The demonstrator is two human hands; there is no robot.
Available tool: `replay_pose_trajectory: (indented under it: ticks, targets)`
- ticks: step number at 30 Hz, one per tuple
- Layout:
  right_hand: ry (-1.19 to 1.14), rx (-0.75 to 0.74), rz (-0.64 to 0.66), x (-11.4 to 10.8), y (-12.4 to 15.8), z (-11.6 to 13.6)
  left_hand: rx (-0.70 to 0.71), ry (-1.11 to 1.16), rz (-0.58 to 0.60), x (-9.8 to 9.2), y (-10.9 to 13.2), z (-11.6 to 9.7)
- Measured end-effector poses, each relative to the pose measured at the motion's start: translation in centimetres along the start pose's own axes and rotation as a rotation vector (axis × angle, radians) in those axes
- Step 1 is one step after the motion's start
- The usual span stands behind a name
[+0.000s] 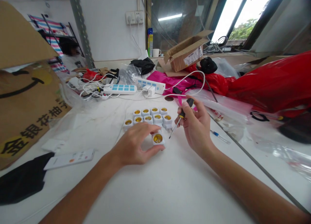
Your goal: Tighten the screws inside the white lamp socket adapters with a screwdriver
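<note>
My left hand pinches a white lamp socket adapter with a brass inside, holding it on the white table. My right hand grips a black-handled screwdriver, its shaft pointing down and left, the tip just right of that adapter. Behind them, several more white lamp socket adapters stand in two rows.
A large cardboard box stands at the left, with a white remote and dark cloth before it. White power strips and cables lie at the back. Red plastic bags and an open carton fill the right. A person sits far back left.
</note>
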State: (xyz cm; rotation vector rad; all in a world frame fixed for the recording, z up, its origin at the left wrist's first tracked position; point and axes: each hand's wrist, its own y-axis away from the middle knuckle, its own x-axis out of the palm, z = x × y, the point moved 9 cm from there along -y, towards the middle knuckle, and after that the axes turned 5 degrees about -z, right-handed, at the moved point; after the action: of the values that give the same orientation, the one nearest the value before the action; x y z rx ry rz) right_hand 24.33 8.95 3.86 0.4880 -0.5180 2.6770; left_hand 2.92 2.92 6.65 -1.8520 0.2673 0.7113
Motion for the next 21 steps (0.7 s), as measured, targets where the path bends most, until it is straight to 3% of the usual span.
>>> replay_pose_trajectory:
  ticks: [3, 6, 12, 21]
  targets:
    - [0.019, -0.065, 0.035, 0.5, 0.6, 1.0, -0.049, 0.094, 0.124, 1.6, 0.5, -0.3]
    - [0.073, -0.165, 0.07, 1.1, 1.4, 2.3, -0.105, 0.175, 0.166, 2.5, 0.9, -0.3]
    - [0.189, -0.348, 0.16, 2.3, 3.2, 4.0, -0.143, 0.239, 0.178, 3.1, 0.9, -0.5]
    - [0.248, -0.526, 0.341, 3.5, 5.7, 4.1, -0.163, 0.301, 0.169, 3.8, 1.1, -0.3]
